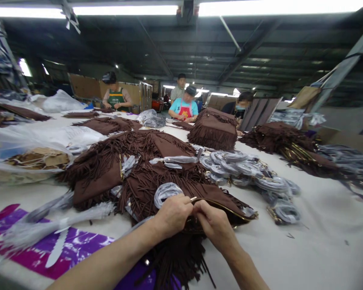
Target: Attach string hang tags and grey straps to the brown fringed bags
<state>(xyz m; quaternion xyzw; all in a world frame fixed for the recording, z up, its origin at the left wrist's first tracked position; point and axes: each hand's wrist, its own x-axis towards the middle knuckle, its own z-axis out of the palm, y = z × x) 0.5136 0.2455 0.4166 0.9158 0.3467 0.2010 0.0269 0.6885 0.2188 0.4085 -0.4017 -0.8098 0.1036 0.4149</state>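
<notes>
Both my hands meet at the zip edge of a brown fringed bag [181, 189] lying on the white table [320, 241]. My left hand [173, 215] is closed in a pinch near a small gold zip pull [193, 198]. My right hand [213, 223] is closed on the bag's edge right beside it. A coiled strap wrapped in clear plastic [167, 191] lies on the bag just above my left hand. Long brown fringe hangs from the bag over the table's near edge.
A heap of more brown fringed bags [133, 157] lies behind. Several plastic-wrapped straps [248, 171] are piled to the right. A purple sheet [78, 249] and clear plastic bags [27, 157] lie at the left. Several people [184, 106] work at the far end.
</notes>
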